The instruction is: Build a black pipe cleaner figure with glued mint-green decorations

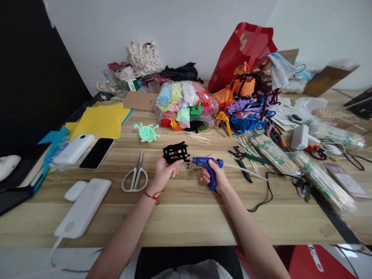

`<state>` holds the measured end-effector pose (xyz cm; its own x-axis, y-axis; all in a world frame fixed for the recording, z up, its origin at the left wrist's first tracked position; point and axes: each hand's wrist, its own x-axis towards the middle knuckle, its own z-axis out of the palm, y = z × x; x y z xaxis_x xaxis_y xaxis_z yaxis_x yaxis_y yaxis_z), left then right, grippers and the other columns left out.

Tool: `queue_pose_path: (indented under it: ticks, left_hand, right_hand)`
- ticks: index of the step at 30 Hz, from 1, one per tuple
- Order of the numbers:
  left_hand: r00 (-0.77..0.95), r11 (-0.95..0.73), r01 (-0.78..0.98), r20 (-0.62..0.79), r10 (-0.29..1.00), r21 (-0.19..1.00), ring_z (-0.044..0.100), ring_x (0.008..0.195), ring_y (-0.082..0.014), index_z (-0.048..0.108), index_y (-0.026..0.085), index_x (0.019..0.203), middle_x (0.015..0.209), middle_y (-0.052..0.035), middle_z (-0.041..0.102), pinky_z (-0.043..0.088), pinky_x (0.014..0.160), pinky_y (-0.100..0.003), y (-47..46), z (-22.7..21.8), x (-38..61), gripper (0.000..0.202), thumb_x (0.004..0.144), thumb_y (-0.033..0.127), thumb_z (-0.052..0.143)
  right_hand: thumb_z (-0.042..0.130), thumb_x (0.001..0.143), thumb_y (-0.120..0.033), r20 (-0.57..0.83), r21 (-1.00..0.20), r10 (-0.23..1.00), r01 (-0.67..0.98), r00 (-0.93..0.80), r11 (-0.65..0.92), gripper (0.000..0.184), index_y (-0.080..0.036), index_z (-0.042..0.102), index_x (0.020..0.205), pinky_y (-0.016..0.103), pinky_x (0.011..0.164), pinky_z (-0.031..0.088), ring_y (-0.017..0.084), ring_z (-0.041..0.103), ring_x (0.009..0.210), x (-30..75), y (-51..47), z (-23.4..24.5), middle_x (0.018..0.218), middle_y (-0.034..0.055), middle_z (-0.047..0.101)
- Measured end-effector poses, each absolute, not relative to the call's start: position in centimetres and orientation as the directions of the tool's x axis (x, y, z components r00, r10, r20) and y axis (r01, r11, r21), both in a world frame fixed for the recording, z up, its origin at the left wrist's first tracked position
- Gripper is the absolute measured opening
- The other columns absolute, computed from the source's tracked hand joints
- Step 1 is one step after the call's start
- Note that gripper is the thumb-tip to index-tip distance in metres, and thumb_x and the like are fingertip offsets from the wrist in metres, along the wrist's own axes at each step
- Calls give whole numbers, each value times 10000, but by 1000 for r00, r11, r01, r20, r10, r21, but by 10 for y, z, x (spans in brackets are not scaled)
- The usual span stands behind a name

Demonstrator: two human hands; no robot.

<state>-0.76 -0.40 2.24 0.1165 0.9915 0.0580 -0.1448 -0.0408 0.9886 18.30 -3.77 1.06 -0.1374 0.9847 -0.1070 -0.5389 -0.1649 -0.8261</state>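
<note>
A wood-grained table stands before plain, pale walls.

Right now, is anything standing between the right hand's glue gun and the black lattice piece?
Nothing visible does: the glue gun in the right hand has its tip close beside the black lattice piece, held in the left hand.

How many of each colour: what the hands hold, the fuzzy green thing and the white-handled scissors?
Black: 1, pipe-cleaner frame, in left hand
Blue: 1, glue gun, in right hand
Green: 1, fuzzy pipe-cleaner piece
White-handled: 1, scissors
Total: 4
</note>
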Motion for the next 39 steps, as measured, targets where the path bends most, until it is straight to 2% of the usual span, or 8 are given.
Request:
queue_pose_path:
  ticks: [5,11,23,26,30,39]
  left_hand:
    - [109,-44,-154,61,992,987,357,309,-30,714,139,823,560,10,647,391,389,-222,-5,24,-7,276,677,371,749]
    - [114,-38,-147,55,992,988,346,305,-41,714,135,781,392,62,497,382,396,-214,-5,26,-7,240,685,353,742]
    - [97,-52,-137,66,993,989,352,306,-44,694,144,722,402,60,493,372,391,-218,-4,24,-6,219,678,353,744]
    - [94,-58,-115,69,993,992,366,309,-49,642,154,614,362,67,449,367,396,-212,-5,25,-7,230,681,350,743]
    - [73,-78,-80,84,994,994,391,319,-58,538,170,500,352,55,452,354,393,-212,-5,27,-7,339,675,369,750]
    - [34,-79,-81,82,996,994,428,332,-63,591,167,591,417,49,516,349,387,-212,-5,25,-7,266,648,352,774]
  right_hand:
    - [633,795,-452,-101,-831,985,-532,-137,-160,316,-262,385,841,236,438,461,65,295,293,183,-39,13,412,-139,406]
    - [655,771,-459,-122,-828,982,-531,-141,-179,339,-263,397,872,240,441,469,57,280,296,184,-39,11,424,-147,408]
    - [655,775,-467,-118,-836,982,-519,-150,-180,348,-259,386,851,230,416,457,53,255,294,184,-39,15,425,-150,379]
    - [647,782,-468,-114,-838,981,-515,-157,-180,344,-258,384,852,225,422,454,54,271,297,184,-38,15,422,-148,389]
    - [642,792,-464,-116,-844,982,-507,-146,-175,326,-257,398,854,228,422,447,59,287,302,184,-38,15,427,-139,398]
    - [657,784,-450,-113,-830,985,-533,-130,-165,326,-258,403,855,233,431,463,75,342,304,183,-36,9,423,-136,400]
